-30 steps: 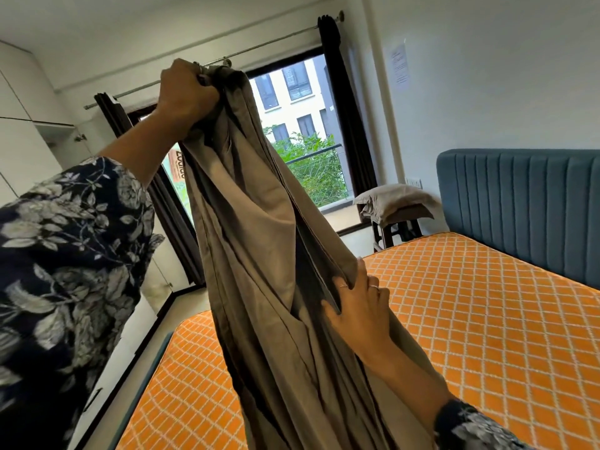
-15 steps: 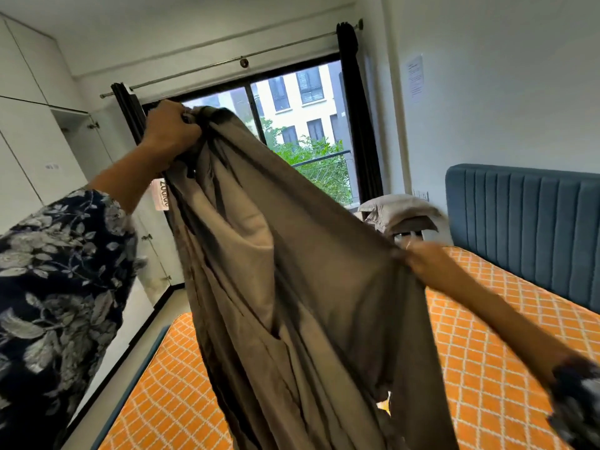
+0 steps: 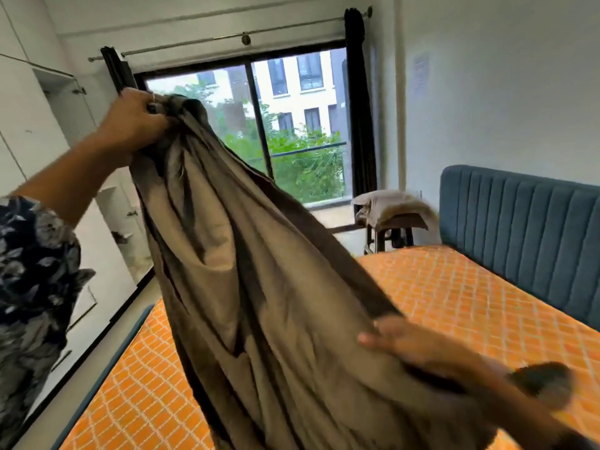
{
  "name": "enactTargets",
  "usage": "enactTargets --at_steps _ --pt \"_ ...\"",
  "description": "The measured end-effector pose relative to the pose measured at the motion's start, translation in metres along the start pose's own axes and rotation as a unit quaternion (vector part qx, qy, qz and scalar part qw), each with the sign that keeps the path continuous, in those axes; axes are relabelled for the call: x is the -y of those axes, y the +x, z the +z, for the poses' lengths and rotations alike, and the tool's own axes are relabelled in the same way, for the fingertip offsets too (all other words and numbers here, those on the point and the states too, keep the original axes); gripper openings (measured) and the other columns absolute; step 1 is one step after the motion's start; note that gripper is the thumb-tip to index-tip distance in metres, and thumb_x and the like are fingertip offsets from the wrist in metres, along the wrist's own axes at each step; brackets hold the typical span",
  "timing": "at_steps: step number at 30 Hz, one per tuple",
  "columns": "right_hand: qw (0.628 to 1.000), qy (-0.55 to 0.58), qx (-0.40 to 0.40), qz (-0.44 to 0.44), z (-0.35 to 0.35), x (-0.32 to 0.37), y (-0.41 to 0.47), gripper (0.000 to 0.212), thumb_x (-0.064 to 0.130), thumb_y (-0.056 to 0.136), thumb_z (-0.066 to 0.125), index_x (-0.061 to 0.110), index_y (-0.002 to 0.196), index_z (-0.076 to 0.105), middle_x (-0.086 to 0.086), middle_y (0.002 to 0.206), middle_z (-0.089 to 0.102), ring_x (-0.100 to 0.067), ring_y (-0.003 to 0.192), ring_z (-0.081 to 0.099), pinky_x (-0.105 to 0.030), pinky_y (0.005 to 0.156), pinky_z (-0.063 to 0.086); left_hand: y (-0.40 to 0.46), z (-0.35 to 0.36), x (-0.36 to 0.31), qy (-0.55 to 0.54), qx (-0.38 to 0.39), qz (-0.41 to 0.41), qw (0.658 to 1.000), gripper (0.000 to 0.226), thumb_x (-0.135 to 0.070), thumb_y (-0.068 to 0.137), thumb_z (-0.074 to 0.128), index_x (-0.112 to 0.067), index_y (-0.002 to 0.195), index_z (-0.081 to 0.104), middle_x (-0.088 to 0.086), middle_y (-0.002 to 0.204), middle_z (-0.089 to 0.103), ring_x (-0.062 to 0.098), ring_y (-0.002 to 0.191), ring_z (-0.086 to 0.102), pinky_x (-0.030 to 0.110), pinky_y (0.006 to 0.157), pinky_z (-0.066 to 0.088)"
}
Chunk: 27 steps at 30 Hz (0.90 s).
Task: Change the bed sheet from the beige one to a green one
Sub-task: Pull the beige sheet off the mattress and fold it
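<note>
Left hand [image 3: 136, 121] still clenches the beige sheet [image 3: 259, 303] high; right hand [image 3: 399, 341], blurred, grip unclear, has dropped lower.

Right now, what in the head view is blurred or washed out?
Head view: the right hand against the beige sheet is smeared by motion; the left hand, gripping the bunched top, is sharper; the window is bright, backlighting the sheet; wall lines bow from the wide lens.

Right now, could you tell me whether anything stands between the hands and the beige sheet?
Nothing does. The left hand grips the bunched top of the beige sheet, and the blurred right hand lies against its lower edge.
</note>
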State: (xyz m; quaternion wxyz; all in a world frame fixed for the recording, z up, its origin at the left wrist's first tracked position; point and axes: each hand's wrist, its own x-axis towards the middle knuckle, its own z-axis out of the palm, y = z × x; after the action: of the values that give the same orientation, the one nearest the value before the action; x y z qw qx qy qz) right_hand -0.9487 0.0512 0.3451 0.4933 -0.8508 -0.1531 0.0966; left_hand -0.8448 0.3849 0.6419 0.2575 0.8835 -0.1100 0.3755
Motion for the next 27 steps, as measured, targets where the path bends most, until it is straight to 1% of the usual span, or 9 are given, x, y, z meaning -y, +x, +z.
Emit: enactTargets --at_steps 3,7,10,12,14,16,20,23,27 --pt "0.999 0.033 -0.01 -0.016 0.051 -0.036 0.02 0.03 0.027 0.095 0.058 -0.001 0.093 0.068 -0.018 0.088 0.07 -0.023 0.081 0.065 -0.044 0.074 0.05 -0.005 0.01 -0.007 -0.03 0.036 0.013 0.999 0.038 -0.024 0.077 0.068 -0.005 0.111 0.068 0.01 0.095 0.062 0.015 0.091 0.058 0.035 0.084 0.051" --pt "0.998 0.026 0.004 -0.065 0.058 -0.022 0.043 0.022 0.015 0.098 0.051 0.011 0.11 0.068 0.0 0.109 0.071 -0.012 0.098 0.067 -0.024 0.083 0.052 -0.007 0.026 -0.013 -0.052 0.073 0.041 0.995 0.022 -0.01 0.087 0.065 -0.005 0.108 0.068 0.006 0.093 0.062 -0.004 0.071 0.055 0.007 0.064 0.045" --pt "0.997 -0.038 -0.031 -0.06 0.071 -0.018 0.056 0.018 0.027 0.096 0.054 0.022 0.087 0.069 0.008 0.087 0.069 -0.001 0.082 0.064 -0.02 0.076 0.049 -0.007 0.026 -0.013 -0.05 0.067 0.041 0.996 0.02 -0.009 0.088 0.064 -0.007 0.107 0.067 0.007 0.094 0.062 0.008 0.083 0.057 0.01 0.064 0.045" --pt "0.99 -0.082 -0.097 -0.058 0.09 -0.01 0.057 0.031 0.027 0.096 0.056 0.034 0.066 0.05 0.015 0.066 0.052 0.006 0.063 0.054 -0.011 0.06 0.038 -0.006 0.023 -0.01 -0.045 0.067 0.029 0.996 0.014 -0.009 0.088 0.063 -0.007 0.102 0.066 0.009 0.092 0.06 0.015 0.086 0.056 0.011 0.062 0.046" --pt "0.977 -0.13 -0.152 -0.074 0.114 -0.003 0.053 0.032 0.028 0.095 0.057 0.033 0.065 0.045 0.019 0.069 0.044 0.006 0.061 0.049 -0.009 0.058 0.034 -0.006 0.02 -0.007 -0.038 0.067 0.026 0.997 0.016 -0.008 0.088 0.063 -0.005 0.103 0.066 0.009 0.093 0.061 0.01 0.08 0.057 0.006 0.057 0.044" --pt "0.954 -0.164 -0.22 -0.12 0.137 -0.001 0.045 0.013 0.027 0.091 0.062 0.025 0.078 0.063 0.022 0.088 0.047 0.009 0.075 0.048 -0.002 0.072 0.037 -0.007 0.017 -0.004 -0.029 0.067 0.025 0.997 0.017 -0.008 0.089 0.062 -0.004 0.105 0.066 0.008 0.093 0.061 0.003 0.071 0.059 0.005 0.057 0.045" --pt "0.878 -0.26 -0.376 -0.146 0.153 -0.003 0.043 0.013 0.034 0.074 0.074 0.021 0.074 0.074 -0.001 0.125 0.054 -0.023 0.111 0.048 -0.041 0.086 0.052 -0.01 0.012 0.002 -0.011 0.063 0.013 0.998 0.022 -0.01 0.088 0.062 -0.001 0.107 0.066 0.016 0.102 0.065 0.021 0.091 0.062 0.034 0.086 0.052" --pt "0.906 -0.239 -0.34 -0.081 0.152 -0.01 0.049 0.035 0.048 0.087 0.056 0.019 0.08 0.074 -0.003 0.136 0.049 -0.027 0.121 0.047 -0.046 0.092 0.05 -0.01 0.01 0.008 -0.004 0.068 0.005 0.998 0.024 -0.012 0.087 0.064 -0.002 0.108 0.067 0.018 0.106 0.066 0.027 0.098 0.063 0.042 0.09 0.052" --pt "0.946 -0.2 -0.249 -0.049 0.15 -0.023 0.064 0.026 0.032 0.095 0.055 0.012 0.097 0.072 0.0 0.133 0.05 -0.022 0.109 0.058 -0.032 0.087 0.052 -0.012 0.012 0.008 -0.008 0.067 0.011 0.998 0.025 -0.011 0.087 0.063 -0.003 0.11 0.066 0.018 0.108 0.066 0.027 0.101 0.063 0.042 0.092 0.052"
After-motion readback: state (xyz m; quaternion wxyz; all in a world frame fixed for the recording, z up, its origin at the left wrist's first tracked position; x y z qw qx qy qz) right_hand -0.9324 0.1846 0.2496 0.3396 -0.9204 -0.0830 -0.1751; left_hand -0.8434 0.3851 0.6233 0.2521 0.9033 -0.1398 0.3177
